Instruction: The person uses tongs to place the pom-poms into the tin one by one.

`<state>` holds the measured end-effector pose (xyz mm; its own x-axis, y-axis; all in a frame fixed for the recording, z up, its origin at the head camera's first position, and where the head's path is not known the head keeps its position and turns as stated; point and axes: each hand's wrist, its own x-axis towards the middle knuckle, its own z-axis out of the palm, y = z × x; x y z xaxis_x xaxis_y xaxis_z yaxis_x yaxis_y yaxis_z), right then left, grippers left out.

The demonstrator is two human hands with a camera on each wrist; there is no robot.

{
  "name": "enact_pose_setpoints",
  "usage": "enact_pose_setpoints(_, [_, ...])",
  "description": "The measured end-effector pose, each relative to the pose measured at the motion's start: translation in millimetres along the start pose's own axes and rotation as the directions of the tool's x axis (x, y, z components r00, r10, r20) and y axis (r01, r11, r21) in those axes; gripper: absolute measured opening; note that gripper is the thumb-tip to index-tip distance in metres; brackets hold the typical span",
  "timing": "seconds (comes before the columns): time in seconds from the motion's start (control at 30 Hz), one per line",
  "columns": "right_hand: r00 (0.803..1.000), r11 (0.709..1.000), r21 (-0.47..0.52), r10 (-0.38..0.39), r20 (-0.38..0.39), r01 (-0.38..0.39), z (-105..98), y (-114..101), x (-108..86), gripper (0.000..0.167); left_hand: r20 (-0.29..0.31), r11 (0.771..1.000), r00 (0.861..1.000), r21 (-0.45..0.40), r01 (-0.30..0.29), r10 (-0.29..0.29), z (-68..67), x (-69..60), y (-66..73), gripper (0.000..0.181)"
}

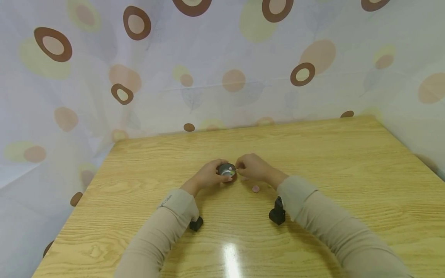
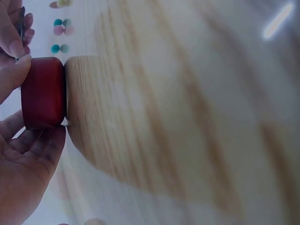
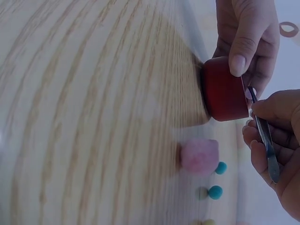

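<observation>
A small round red tin (image 2: 43,96) with a silvery inside (image 1: 226,173) stands on the table. My left hand (image 1: 208,173) holds it by the sides, thumb on the near wall and fingers round the far one. My right hand (image 3: 287,136) pinches metal tweezers (image 3: 265,140), whose tips are at the tin's open mouth. A small pale thing (image 3: 251,93) shows by those tips; its kind I cannot tell. Small pinkish and greenish bits lie inside the tin, too small to make out. Nearest the right hand on the table is a fluffy pink pom-pom (image 3: 199,157).
Beyond the pink pom-pom lie teal pom-poms (image 3: 215,192) and a yellowish one (image 3: 208,222). Black wrist-camera mounts (image 1: 277,213) hang under both sleeves. A patterned cloth (image 1: 208,69) rises behind the wooden table (image 1: 156,154).
</observation>
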<state>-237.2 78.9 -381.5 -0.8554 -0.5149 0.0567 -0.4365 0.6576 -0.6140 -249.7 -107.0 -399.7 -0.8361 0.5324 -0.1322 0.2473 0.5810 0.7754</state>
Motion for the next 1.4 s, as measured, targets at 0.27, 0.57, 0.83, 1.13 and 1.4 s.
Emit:
enact_pose_setpoints(0.27, [1.0, 1.0, 0.017, 0.002, 0.024, -0.003, 0, 0, 3.0, 0.009, 0.003, 1.0, 1.0, -0.029, 0.0, 0.0, 0.5, 2.7, 0.7, 0.057])
enact_pose_setpoints(0.57, [1.0, 0.998, -0.054, -0.02, 0.023, 0.021, -2, 5, 8.0, 0.011, 0.003, 0.999, 1.0, -0.047, 0.014, -0.014, 0.8, 6.1, 2.2, 0.06])
enact_pose_setpoints(0.83, [0.999, 0.998, -0.061, -0.032, 0.009, 0.033, -4, 9, 8.4, 0.012, -0.015, 1.0, 1.0, 0.0, -0.007, 0.007, 1.2, 9.8, 2.5, 0.054])
enact_pose_setpoints(1.13, [0.999, 0.998, -0.055, -0.037, -0.014, 0.036, -10, 12, 3.0, 0.013, -0.042, 0.998, 0.999, 0.063, -0.032, 0.035, 3.6, 12.1, 2.9, 0.055])
enact_pose_setpoints(1.4, [0.999, 0.998, -0.058, -0.034, -0.028, 0.032, -17, 20, -1.5, 0.014, -0.054, 0.996, 0.997, 0.072, -0.049, 0.053, 3.6, 13.5, 2.2, 0.05])
